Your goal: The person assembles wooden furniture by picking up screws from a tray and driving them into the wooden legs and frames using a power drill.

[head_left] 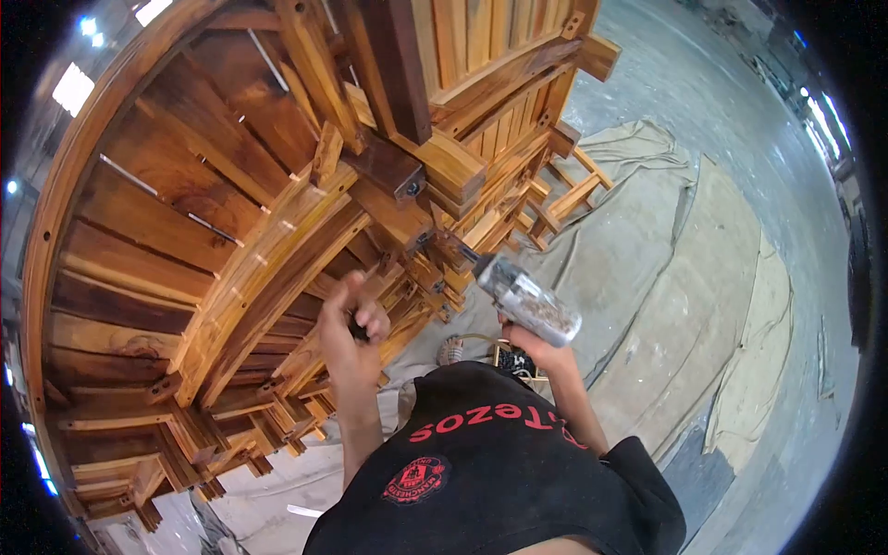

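My right hand (pixel 536 344) is wrapped round the grip of a power driver (pixel 535 301) with a worn, silvery body. The driver's bit end points up and left, close to the dark hardware (pixel 424 239) on a wooden joint. Nearer the wood on the left, my left hand (pixel 353 324) is raised with its fingers curled. A small dark piece shows in that palm, and I cannot tell what it is. Before both hands stand stacked wooden furniture frames (pixel 250 268) with curved rails and slatted panels. A square beam end (pixel 446 171) sticks out above the driver.
Crumpled beige cloth sheets (pixel 647 268) cover the floor to the right, with bare grey concrete (pixel 740 111) beyond. More wooden frame parts (pixel 573 190) jut out behind the driver. By my feet, a shoe (pixel 450 350) and a dark container (pixel 516 361) show.
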A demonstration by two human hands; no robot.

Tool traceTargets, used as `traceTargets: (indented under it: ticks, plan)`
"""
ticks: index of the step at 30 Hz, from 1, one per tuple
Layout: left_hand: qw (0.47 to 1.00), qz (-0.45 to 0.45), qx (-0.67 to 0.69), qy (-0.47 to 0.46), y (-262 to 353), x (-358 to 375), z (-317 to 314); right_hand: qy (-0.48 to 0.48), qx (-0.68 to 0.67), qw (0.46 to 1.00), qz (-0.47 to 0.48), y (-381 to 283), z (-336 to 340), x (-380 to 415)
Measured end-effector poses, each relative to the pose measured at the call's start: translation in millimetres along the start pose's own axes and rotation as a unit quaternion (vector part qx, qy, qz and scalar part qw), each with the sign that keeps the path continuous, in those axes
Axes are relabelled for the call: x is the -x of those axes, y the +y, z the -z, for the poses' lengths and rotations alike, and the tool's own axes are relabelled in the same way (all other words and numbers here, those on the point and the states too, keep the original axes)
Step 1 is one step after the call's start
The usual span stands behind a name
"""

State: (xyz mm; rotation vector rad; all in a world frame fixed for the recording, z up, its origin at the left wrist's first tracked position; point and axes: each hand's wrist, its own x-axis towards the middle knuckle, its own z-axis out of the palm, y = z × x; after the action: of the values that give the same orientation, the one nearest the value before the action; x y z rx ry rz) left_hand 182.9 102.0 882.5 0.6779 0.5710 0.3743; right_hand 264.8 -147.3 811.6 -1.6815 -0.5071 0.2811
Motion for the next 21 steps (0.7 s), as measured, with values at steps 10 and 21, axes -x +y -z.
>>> traceTargets:
  ticks: [10, 21]
  plan:
    - [0.992, 0.097, -0.079, -0.026, -78.3, 17.1, 66.5, -0.046, -0.056, 0.997, -0.022, 13.0, 10.0, 35.6]
    - [0.992, 0.106, -0.008, -0.065, -89.3, 12.1, 52.9, -0.076, -0.058, 0.995, -0.018, 33.1, 15.7, 50.6]
